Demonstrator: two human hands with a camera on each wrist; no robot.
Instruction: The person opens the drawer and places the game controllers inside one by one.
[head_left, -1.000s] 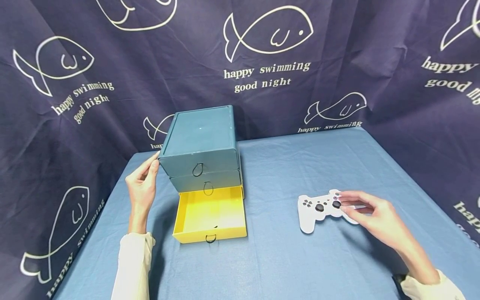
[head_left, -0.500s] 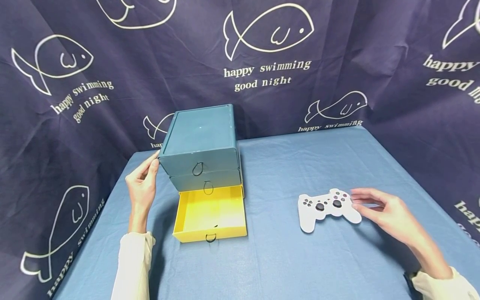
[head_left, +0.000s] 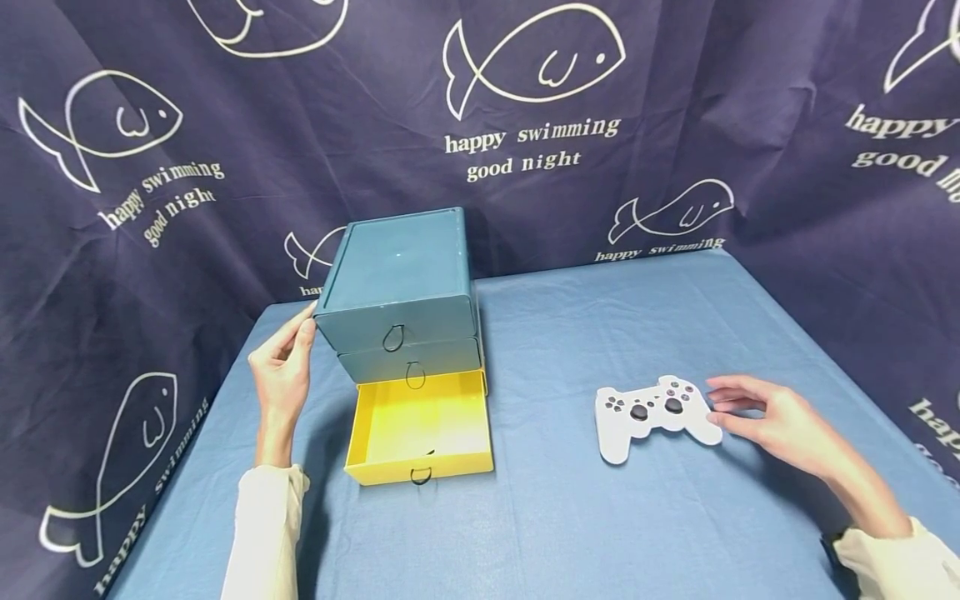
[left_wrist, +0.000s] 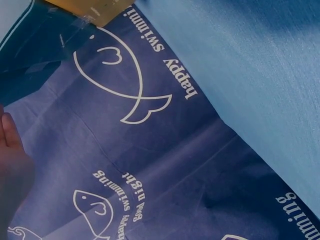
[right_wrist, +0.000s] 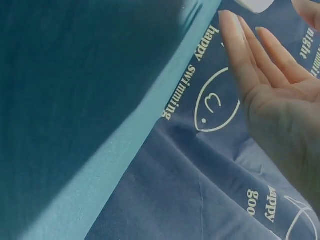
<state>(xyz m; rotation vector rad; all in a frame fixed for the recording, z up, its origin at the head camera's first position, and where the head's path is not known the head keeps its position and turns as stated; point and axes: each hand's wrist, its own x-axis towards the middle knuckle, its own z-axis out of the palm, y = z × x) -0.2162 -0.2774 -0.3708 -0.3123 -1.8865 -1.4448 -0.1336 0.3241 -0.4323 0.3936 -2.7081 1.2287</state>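
Note:
A white game controller [head_left: 651, 415] lies face up on the blue cloth in the head view, right of centre. My right hand [head_left: 787, 425] is just off its right grip, fingers extended and thumb apart, holding nothing. In the right wrist view that hand [right_wrist: 280, 80] has nearly straight fingers, and a small white part of the controller [right_wrist: 256, 4] shows. My left hand [head_left: 281, 367] touches the upper left front corner of a teal drawer cabinet [head_left: 397, 267] with its fingertips. Below, the cabinet's yellow bottom drawer [head_left: 420, 469] is pulled out.
Two teal drawers [head_left: 397, 323], closed, with dark loop pulls, sit above the yellow one. A small dark mark [head_left: 431, 452] shows inside the yellow drawer. Dark blue fabric [head_left: 547, 208] printed with fish stands behind and beside the cloth-covered table [head_left: 555, 533].
My right hand has drawn away from the controller to the right, uncovering its right grip. The controller, the cabinet and my left hand have stayed in place.

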